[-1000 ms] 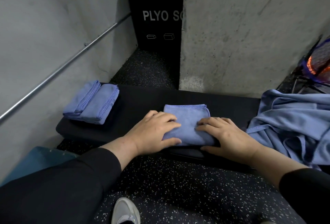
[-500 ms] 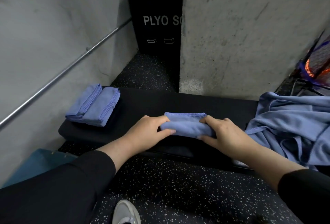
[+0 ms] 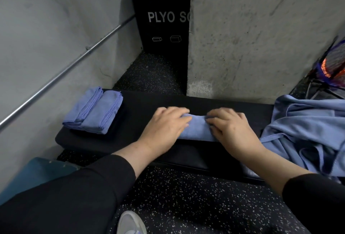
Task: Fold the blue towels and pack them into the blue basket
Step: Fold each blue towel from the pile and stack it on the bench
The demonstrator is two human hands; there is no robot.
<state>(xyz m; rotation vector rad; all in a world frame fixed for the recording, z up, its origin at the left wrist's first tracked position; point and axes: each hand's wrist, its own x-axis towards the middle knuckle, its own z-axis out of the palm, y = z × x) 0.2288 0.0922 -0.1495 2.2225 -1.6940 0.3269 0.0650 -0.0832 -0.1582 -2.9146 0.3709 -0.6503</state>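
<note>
A small folded blue towel (image 3: 197,130) lies on the black padded bench (image 3: 141,106) in front of me. My left hand (image 3: 166,127) lies on its left half and my right hand (image 3: 231,127) on its right half, fingers laid over the top and pressing it down; both are slightly blurred. Two folded blue towels (image 3: 93,111) sit side by side at the bench's left end. A heap of unfolded blue towels (image 3: 308,131) covers the bench's right end. A teal-blue object (image 3: 28,176) at lower left is partly hidden by my sleeve.
A concrete pillar (image 3: 261,37) stands just behind the bench. A black plyo box (image 3: 164,19) is at the back, and a metal rail (image 3: 65,71) runs along the left wall. An orange and blue mesh item (image 3: 334,62) is at far right. Speckled floor and my shoe (image 3: 130,223) are below.
The towel under my hands was folded in half away from me and is now a narrower strip. Both hands moved from gripping its near edge to lying on top of it.
</note>
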